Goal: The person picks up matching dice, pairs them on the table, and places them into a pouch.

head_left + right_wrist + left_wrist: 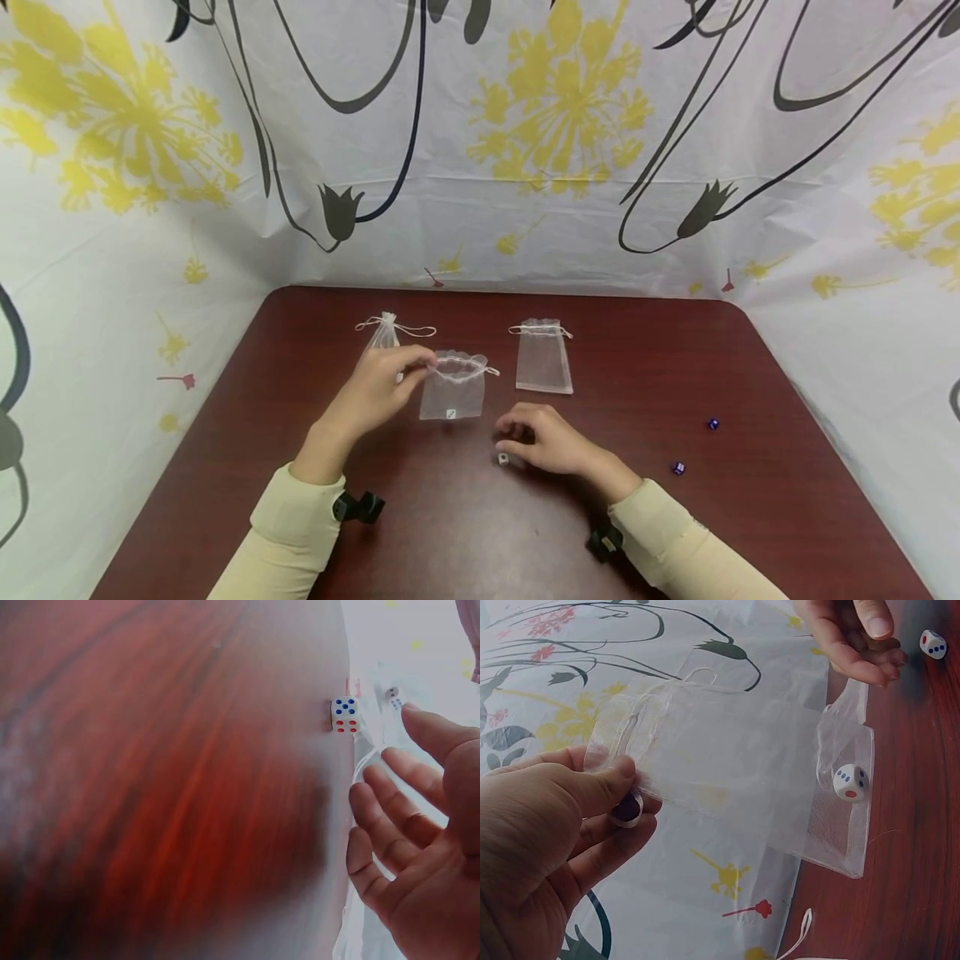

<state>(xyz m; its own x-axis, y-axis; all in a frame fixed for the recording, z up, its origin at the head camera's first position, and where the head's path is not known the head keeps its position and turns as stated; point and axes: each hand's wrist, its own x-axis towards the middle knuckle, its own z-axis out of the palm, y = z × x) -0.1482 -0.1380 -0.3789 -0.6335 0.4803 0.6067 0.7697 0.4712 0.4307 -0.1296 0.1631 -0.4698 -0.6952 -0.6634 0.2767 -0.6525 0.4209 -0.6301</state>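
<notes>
My left hand (375, 385) pinches the rim of a sheer white drawstring pouch (463, 393) between thumb and fingers. The mouth of this pouch is spread, and a white die (850, 782) sits at its bottom end. On the table, a second white die (503, 459) with blue and red pips lies just below the fingertips of my right hand (551, 440). In the right wrist view those fingers are loosely bent and hold nothing; a gap separates them from the die (345, 715).
Behind my left hand stands another sheer pouch (384, 336), its neck gathered and its lower part mostly hidden. A flat sheer pouch (543, 364) lies farther back, right of centre. Two blue dice, one nearer (678, 468) and one farther (713, 424), rest at the table's right.
</notes>
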